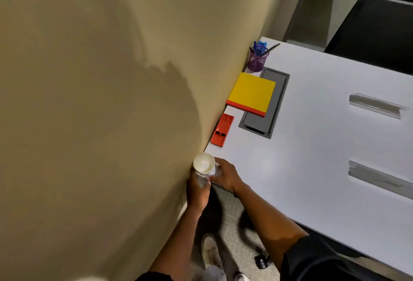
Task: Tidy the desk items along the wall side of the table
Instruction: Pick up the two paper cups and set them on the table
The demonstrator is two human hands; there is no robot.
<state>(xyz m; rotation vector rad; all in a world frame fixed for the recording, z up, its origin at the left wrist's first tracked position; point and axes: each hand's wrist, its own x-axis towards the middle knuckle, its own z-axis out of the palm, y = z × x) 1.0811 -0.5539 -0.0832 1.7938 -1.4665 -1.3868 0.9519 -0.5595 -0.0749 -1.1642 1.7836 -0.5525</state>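
White paper cup [203, 164] sits at the lower centre of the frame, at the near corner of the surface [312, 146] against the wall [89, 79]. My left hand [197, 191] curls round its base; my right hand [225, 176] pinches something pale beside it that I cannot make out. Further along the wall lie an orange stapler [222, 129], a yellow notebook [252, 92] and a purple pen holder [257, 61].

White cup [203, 164] upright at table corner
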